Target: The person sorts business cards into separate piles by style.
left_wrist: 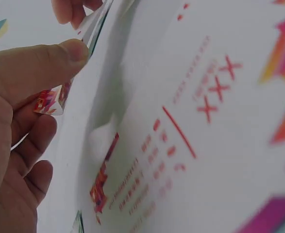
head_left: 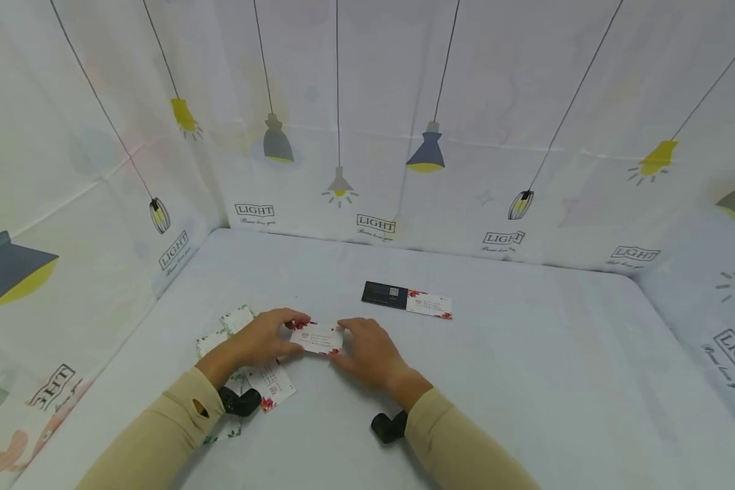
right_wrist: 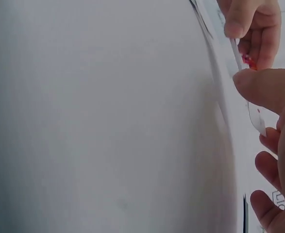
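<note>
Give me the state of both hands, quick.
Left hand: holding the white card by its left end.
Right hand: holding the same card's right end.

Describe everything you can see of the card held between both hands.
The card is a thin white rectangle, apparently stiff paper, with reddish patterns at its upper left and lower right corners in the head view and small print, unreadable there, beside a thin line. The left grip pinches one short end, the right grip the other, apparently holding it raised over the white table.
</note>
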Demonstrator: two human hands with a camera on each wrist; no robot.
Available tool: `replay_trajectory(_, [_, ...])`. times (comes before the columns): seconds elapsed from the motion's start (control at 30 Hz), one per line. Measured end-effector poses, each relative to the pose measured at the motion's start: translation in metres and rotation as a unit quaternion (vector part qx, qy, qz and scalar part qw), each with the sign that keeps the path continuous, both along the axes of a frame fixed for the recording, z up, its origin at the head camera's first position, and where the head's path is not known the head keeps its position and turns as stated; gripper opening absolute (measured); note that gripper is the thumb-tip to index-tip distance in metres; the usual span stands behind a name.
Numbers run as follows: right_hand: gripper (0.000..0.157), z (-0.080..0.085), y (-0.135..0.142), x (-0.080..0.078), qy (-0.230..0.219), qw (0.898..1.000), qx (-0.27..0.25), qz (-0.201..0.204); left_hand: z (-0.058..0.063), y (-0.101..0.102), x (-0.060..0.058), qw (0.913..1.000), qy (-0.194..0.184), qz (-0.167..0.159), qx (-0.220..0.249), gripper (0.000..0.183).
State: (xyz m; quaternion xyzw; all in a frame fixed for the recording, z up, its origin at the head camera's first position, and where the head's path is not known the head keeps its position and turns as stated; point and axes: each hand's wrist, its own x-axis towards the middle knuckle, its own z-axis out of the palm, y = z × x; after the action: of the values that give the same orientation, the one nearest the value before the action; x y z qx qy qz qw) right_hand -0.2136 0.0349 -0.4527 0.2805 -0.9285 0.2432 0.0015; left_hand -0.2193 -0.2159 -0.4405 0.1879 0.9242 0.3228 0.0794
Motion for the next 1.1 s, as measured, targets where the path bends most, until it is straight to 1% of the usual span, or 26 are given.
replay_trajectory(0.1, [0.054,0.003,0.010,0.000,-0.007,1.000,-0.017,-0.015,0.001,0.008,-0.002,0.9999,0.010,-0.004,0.007,0.054])
replay_trajectory(0.2, [0.052,0.005,0.020,-0.001,-0.011,0.999,-0.034,-0.024,0.001,0.017,-0.005,0.9994,0.026,-0.022,0.006,0.057])
replay_trajectory(0.33, [0.053,0.007,0.035,-0.003,0.001,0.999,-0.043,-0.031,0.003,0.029,-0.009,0.9974,0.054,-0.048,0.004,0.064])
replay_trajectory(0.5, [0.055,0.011,0.055,-0.006,-0.001,0.998,-0.046,-0.041,0.007,0.043,-0.016,0.9958,0.074,-0.054,-0.003,0.065])
replay_trajectory(0.6, [0.056,0.017,0.068,-0.010,-0.006,0.997,-0.042,-0.057,0.009,0.057,-0.025,0.9956,0.075,-0.054,-0.009,0.063])
replay_trajectory(0.77, [0.056,0.026,0.094,-0.021,-0.007,0.997,-0.019,-0.077,0.017,0.088,-0.044,0.9974,0.053,-0.049,-0.007,0.055])
replay_trajectory(0.87, [0.057,0.030,0.109,-0.027,-0.007,0.996,-0.013,-0.084,0.021,0.106,-0.056,0.9977,0.041,-0.053,-0.013,0.054])
replay_trajectory(0.97, [0.056,0.033,0.125,-0.033,-0.005,0.996,-0.012,-0.094,0.023,0.123,-0.069,0.9966,0.040,-0.065,-0.033,0.059])
replay_trajectory(1.1, [0.055,0.034,0.143,-0.041,0.002,0.995,-0.011,-0.098,0.020,0.141,-0.083,0.9936,0.044,-0.072,-0.075,0.063])
